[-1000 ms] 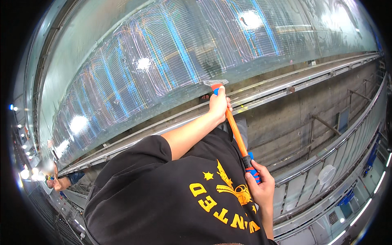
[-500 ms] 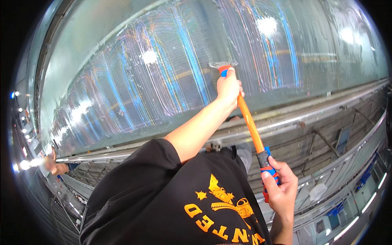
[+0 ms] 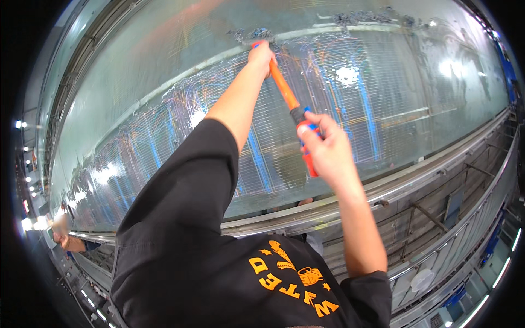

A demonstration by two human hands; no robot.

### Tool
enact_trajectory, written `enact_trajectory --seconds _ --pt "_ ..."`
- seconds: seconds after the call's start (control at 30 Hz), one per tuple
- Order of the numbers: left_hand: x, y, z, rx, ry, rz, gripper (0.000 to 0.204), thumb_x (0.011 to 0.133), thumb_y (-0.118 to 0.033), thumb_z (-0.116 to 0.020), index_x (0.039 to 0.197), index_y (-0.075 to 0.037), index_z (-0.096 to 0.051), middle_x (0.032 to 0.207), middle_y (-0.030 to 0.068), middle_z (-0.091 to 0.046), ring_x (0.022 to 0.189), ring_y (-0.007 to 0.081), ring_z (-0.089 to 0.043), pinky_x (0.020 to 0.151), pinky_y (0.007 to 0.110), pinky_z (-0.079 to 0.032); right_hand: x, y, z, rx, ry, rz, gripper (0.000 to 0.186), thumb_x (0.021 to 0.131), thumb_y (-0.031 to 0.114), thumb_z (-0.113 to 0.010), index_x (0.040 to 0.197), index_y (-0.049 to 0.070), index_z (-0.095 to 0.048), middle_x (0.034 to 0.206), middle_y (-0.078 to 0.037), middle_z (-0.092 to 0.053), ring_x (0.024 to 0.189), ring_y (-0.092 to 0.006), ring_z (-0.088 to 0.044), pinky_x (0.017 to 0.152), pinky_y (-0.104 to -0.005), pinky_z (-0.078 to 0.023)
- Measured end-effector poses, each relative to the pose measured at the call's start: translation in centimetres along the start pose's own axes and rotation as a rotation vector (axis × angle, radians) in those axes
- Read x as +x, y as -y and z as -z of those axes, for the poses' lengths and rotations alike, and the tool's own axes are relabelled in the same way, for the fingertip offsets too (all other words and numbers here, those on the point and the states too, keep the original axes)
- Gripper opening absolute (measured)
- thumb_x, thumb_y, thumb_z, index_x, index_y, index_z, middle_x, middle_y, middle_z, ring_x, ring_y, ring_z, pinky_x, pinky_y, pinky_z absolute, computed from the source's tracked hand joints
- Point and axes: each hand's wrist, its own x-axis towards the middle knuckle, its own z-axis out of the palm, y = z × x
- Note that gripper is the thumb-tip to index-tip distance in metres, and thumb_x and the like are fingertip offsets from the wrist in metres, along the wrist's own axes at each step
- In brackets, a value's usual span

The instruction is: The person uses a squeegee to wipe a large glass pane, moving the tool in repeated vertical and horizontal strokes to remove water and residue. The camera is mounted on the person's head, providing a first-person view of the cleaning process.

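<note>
A long-handled scraper with an orange shaft (image 3: 284, 85) reaches away from me over a wet glass-like panel (image 3: 328, 136). My left hand (image 3: 262, 56) is wrapped round the shaft close to the red and blue head. My right hand (image 3: 328, 147) grips the red, blue and black handle end, its thumb along the grip. The scraper's blade is mostly hidden behind my left hand, beside a heap of dark scraped residue (image 3: 257, 36). Fine lines and blue and orange streaks cover the panel's middle band, below a pale raised strip (image 3: 219, 59).
More dark residue (image 3: 366, 19) lies along the far right of the strip. A metal rail (image 3: 404, 194) edges the panel on my near side, with a metal framework below it. At the far left another person's hand (image 3: 71, 242) shows by the panel.
Both hands have pushed the scraper away from me and to the left, from mid-panel to the pale strip. Dark residue now shows around its head.
</note>
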Motion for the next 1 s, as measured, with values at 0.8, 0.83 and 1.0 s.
enact_trajectory --seconds 0.8,0.83,1.0 --pt "-41.3 31.5 6.5 -0.210 0.004 0.474 0.041 0.109 -0.051 -0.061 0.100 -0.014 -0.046 0.072 -0.0018 -0.050 0.053 0.0118 -0.047 0.049 0.034 -0.044 -42.0 -8.0 9.2 -0.066 -0.202 -0.418 0.042 0.098 0.000 -0.074 0.140 -0.002 -0.069 0.110 -0.005 -0.073 0.096 -0.0062 -0.063 0.087 -0.0230 -0.051" --pt "-40.5 30.7 6.0 -0.219 0.007 0.477 0.041 0.109 -0.051 -0.061 0.100 -0.014 -0.046 0.071 -0.0019 -0.050 0.052 0.0119 -0.047 0.048 0.033 -0.044 -41.0 -7.7 9.2 -0.088 -0.196 -0.425 0.042 0.098 0.000 -0.074 0.140 -0.002 -0.070 0.109 -0.004 -0.073 0.094 -0.0059 -0.063 0.085 -0.0226 -0.051" --pt "-38.3 27.2 3.4 -0.191 -0.138 0.553 0.039 0.109 -0.048 -0.061 0.097 -0.015 -0.046 0.070 -0.0008 -0.049 0.051 0.0121 -0.047 0.045 0.034 -0.043 -34.3 -1.1 10.7 0.009 -0.205 -0.646 0.038 0.097 -0.003 -0.074 0.135 -0.003 -0.070 0.101 -0.004 -0.073 0.082 -0.0047 -0.062 0.074 -0.0222 -0.051"
